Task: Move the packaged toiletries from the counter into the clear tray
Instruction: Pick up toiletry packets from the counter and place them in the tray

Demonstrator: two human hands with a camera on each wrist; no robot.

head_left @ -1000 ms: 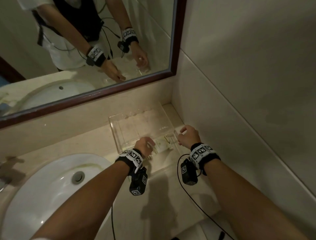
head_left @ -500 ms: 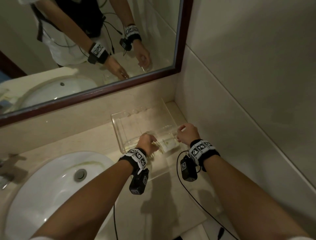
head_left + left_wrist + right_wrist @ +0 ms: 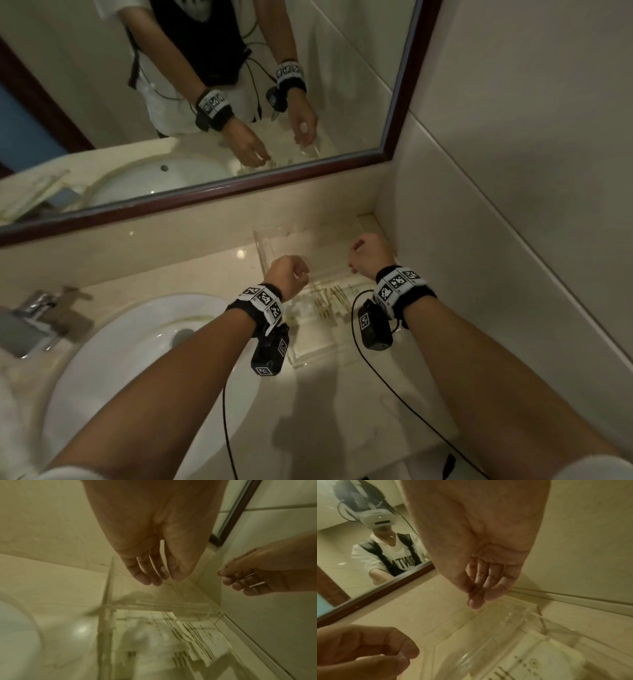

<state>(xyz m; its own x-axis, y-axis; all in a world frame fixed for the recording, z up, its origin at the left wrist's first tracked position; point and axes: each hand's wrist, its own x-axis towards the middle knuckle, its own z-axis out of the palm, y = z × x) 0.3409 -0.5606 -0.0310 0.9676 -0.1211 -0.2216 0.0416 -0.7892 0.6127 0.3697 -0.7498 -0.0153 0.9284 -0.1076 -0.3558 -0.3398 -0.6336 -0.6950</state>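
Two hands hang over the tray point(image 3: 265, 253), which sits on the tabletop point(image 3: 342, 404) in the corner beside the wall, right of the sink point(image 3: 113, 346). Inside the tray's near end lie the packets point(image 3: 329, 301), striped wrappers overlapping in a loose pile. Left hand point(image 3: 286, 279) hovers above them with fingers hanging loose and nothing in them. Right hand point(image 3: 368, 255), nearer the wall, is the same, fingers drooping, thumb close to the forefinger, nothing held that I can make out. Looks to me like a drop-off just finished. No packets show on the tabletop from here, so the next move calls for a check for any stragglers, then lifting clear.
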